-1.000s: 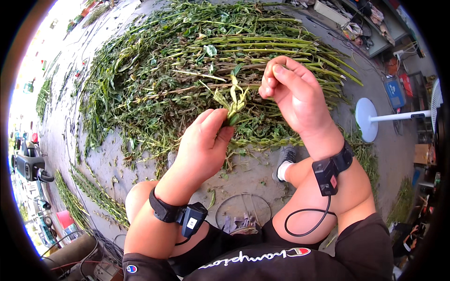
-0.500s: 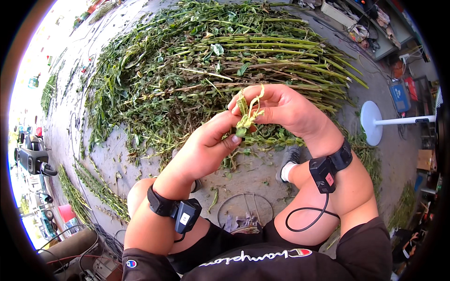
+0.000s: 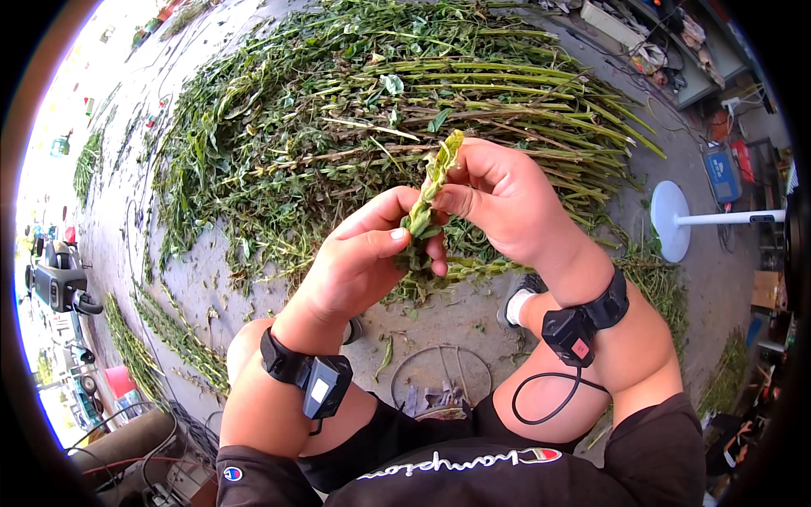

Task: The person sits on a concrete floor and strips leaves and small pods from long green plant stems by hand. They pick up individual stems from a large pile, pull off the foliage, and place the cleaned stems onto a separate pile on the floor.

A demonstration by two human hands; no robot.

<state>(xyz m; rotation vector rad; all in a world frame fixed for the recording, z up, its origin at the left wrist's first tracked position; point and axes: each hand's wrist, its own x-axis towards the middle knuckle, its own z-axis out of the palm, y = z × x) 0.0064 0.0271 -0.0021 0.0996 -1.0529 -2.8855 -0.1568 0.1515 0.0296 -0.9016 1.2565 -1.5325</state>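
Note:
Above my knees, both hands are on a green plant stalk [image 3: 425, 218] set with pale pods and small leaves. My left hand [image 3: 367, 245] grips it low, thumb and fingers pressed round the stem. My right hand [image 3: 500, 194] pinches it near the yellowish tip, thumb against bent fingers. Below the left fingers, part of the stalk drops into shadow, and a podded length shows under my right hand; I cannot tell whether it is the same stalk. Just beyond lies a wide heap of cut green stalks [image 3: 338, 127], leafy on the left, bare stems on the right.
More cut stalks [image 3: 173, 334] lie on the concrete floor at left. A metal ring [image 3: 441, 348] is between my feet. To the right lies a white stand with a round base [image 3: 667, 221], near a blue box [image 3: 721, 176]. A scooter-like vehicle [image 3: 59, 279] stands far left.
The stalk's tip has come upright between my hands. My right hand has shifted slightly right, its pinch now on the tip, and my left hand has moved a little left and down.

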